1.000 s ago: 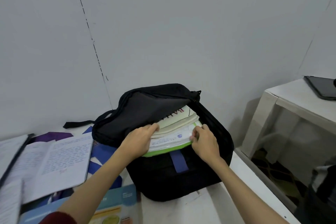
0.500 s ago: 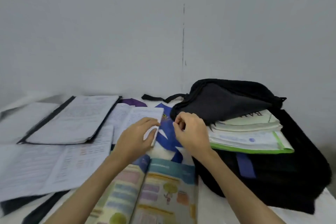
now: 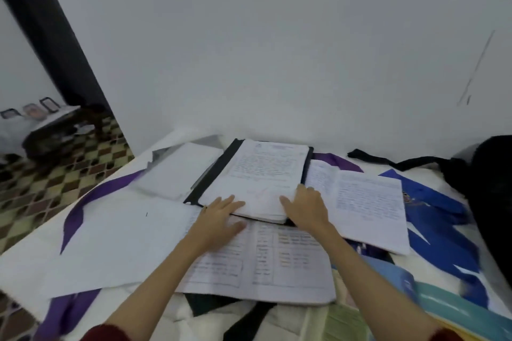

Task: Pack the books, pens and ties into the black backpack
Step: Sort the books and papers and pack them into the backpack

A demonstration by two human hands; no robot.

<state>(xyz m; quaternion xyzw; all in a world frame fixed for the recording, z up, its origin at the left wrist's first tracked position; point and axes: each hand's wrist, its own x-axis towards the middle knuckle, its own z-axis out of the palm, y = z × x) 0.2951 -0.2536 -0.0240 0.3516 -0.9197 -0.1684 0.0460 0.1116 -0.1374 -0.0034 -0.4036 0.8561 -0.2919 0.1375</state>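
Note:
An open black-covered notebook [image 3: 266, 174] with handwritten pages lies in the middle of the table. My left hand [image 3: 221, 216] rests on its near left corner with fingers spread flat. My right hand [image 3: 304, 206] lies flat on its near right corner. An open printed book [image 3: 266, 263] lies under my forearms, and another handwritten notebook [image 3: 365, 202] sits to the right. A purple tie [image 3: 91, 202] runs across the left side, a blue tie [image 3: 437, 219] lies on the right. The black backpack [image 3: 490, 183] shows only at the right edge.
Loose white sheets [image 3: 105, 243] cover the table's left part. A colourful open textbook [image 3: 432, 310] lies at the lower right. The white wall stands right behind the table. Beyond the table's left edge are a chequered floor [image 3: 55, 174] and a low table.
The view has swung left, away from the backpack. Both hands have left the backpack and moved left onto the black-covered notebook.

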